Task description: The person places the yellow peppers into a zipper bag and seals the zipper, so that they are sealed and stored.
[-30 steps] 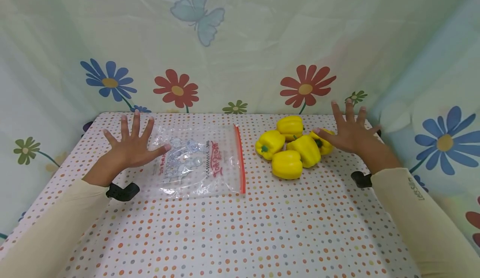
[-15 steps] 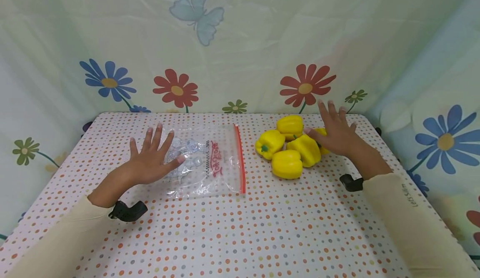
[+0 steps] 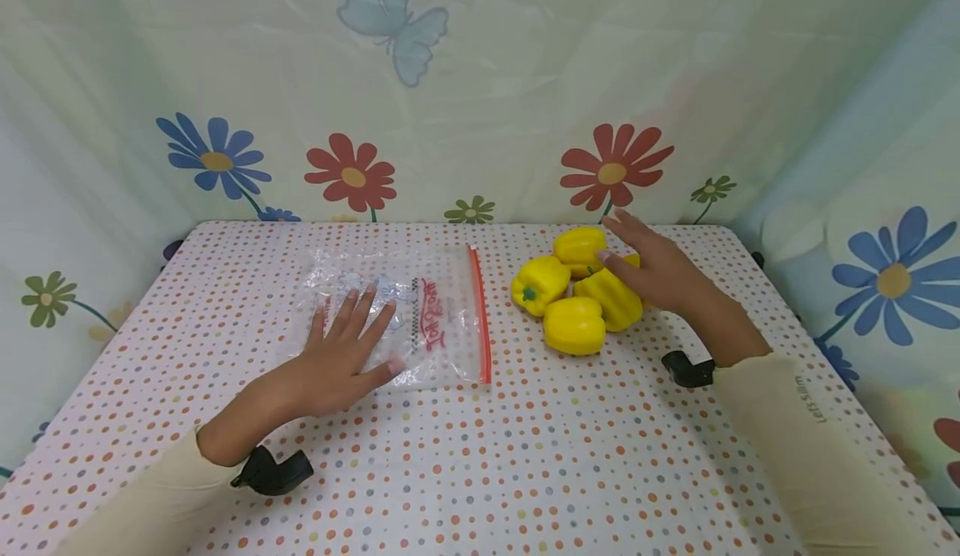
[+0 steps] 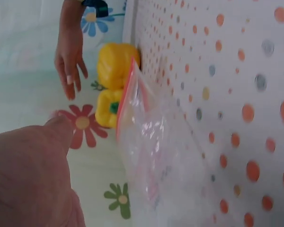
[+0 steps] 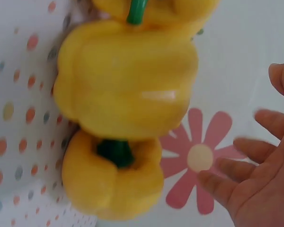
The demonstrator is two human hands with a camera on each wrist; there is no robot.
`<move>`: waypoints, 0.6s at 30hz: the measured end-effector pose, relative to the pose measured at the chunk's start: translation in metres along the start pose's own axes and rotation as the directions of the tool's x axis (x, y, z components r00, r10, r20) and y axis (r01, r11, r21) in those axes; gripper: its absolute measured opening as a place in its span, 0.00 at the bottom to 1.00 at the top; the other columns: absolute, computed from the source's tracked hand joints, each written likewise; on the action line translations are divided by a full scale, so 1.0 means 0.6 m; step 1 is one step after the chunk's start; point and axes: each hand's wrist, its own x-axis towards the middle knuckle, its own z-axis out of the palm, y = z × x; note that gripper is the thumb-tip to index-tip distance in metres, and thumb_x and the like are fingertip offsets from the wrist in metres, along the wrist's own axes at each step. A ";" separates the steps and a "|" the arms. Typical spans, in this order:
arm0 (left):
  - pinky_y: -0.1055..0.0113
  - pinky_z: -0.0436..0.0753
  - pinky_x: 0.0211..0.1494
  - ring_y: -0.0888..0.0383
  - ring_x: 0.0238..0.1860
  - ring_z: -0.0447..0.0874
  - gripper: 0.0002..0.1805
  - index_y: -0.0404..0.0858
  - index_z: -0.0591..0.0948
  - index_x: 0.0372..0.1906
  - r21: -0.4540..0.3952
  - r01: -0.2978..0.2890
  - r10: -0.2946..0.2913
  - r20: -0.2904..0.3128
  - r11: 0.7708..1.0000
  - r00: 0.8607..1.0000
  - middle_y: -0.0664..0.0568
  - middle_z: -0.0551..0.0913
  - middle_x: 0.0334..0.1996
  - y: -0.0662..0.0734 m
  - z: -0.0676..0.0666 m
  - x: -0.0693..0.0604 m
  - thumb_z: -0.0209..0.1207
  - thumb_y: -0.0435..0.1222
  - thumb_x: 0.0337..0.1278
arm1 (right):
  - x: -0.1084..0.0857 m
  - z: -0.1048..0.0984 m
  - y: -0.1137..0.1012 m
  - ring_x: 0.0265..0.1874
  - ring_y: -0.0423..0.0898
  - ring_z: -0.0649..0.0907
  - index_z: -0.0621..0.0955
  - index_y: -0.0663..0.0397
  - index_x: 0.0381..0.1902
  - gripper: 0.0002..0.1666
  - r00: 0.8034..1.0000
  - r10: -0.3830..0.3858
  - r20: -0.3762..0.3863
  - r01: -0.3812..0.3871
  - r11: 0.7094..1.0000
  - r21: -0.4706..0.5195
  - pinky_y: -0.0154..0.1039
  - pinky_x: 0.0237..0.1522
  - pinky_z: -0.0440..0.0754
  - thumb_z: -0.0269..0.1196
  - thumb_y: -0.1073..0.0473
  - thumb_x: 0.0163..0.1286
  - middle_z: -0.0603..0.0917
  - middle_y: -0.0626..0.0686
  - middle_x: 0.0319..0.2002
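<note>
Yellow peppers (image 3: 603,296) cluster on the desk (image 3: 480,473), near a clear zip bag (image 3: 453,323). Over their right edge is the right hand (image 3: 660,272), fingers slightly apart and holding nothing; the left hand (image 3: 341,368), fingers spread, is over the bag. This seems the reaching step; the next move likely calls for curling the right fingers round one pepper.

The bag (image 3: 453,323) looks like crinkled, glossy plastic; the peppers (image 3: 573,327) smooth and shiny; the sleeves (image 3: 780,431) matt cloth; the backdrop (image 3: 510,47) faintly glossy.
</note>
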 end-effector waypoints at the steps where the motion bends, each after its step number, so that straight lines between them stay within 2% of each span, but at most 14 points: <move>1: 0.36 0.25 0.66 0.42 0.74 0.23 0.45 0.38 0.44 0.78 -0.011 -0.013 0.013 -0.007 1.000 1.000 0.39 0.31 0.76 0.002 0.004 0.000 0.42 0.61 0.69 | -0.001 0.003 -0.005 0.72 0.64 0.51 0.54 0.53 0.77 0.39 1.000 -0.005 0.000 0.005 1.000 0.011 0.67 0.65 0.52 0.54 0.50 0.75 0.49 0.60 0.76; 5: 0.37 0.36 0.69 0.40 0.75 0.28 0.44 0.37 0.44 0.78 -0.049 -0.059 0.058 -0.021 0.997 0.998 0.38 0.34 0.76 0.009 0.023 -0.002 0.41 0.59 0.71 | -0.004 0.019 -0.024 0.70 0.64 0.59 0.61 0.56 0.74 0.33 0.999 -0.037 -0.029 0.038 0.999 0.025 0.64 0.64 0.58 0.53 0.52 0.76 0.59 0.62 0.73; 9: 0.39 0.45 0.70 0.40 0.75 0.31 0.43 0.37 0.46 0.78 -0.072 -0.097 0.097 0.001 0.993 0.995 0.39 0.36 0.77 0.019 0.036 -0.008 0.40 0.59 0.72 | -0.009 0.035 -0.044 0.68 0.63 0.64 0.65 0.54 0.73 0.31 0.996 -0.074 -0.046 0.078 0.994 0.081 0.62 0.63 0.62 0.54 0.54 0.76 0.67 0.62 0.69; 15: 0.42 0.44 0.71 0.42 0.75 0.31 0.42 0.39 0.47 0.78 -0.091 -0.121 0.125 0.044 0.988 0.991 0.41 0.36 0.77 0.038 0.049 -0.018 0.35 0.61 0.71 | -0.016 0.056 -0.081 0.63 0.59 0.71 0.68 0.47 0.72 0.29 0.993 -0.118 0.004 0.115 0.977 0.181 0.56 0.58 0.72 0.56 0.55 0.75 0.71 0.56 0.67; 17: 0.42 0.42 0.72 0.42 0.75 0.30 0.42 0.39 0.47 0.78 -0.099 -0.125 0.130 0.047 0.987 0.990 0.40 0.36 0.77 0.042 0.054 -0.019 0.35 0.61 0.72 | -0.015 0.066 -0.089 0.58 0.56 0.74 0.69 0.47 0.72 0.29 0.990 -0.143 0.003 0.139 0.971 0.195 0.53 0.55 0.75 0.56 0.56 0.75 0.72 0.54 0.67; 18: 0.42 0.42 0.72 0.42 0.75 0.30 0.41 0.39 0.47 0.78 -0.099 -0.129 0.134 0.046 0.987 0.990 0.39 0.36 0.77 0.044 0.057 -0.019 0.35 0.61 0.72 | -0.014 0.072 -0.091 0.53 0.55 0.77 0.69 0.47 0.71 0.28 0.988 -0.154 0.000 0.151 0.968 0.202 0.51 0.51 0.77 0.57 0.57 0.74 0.72 0.54 0.66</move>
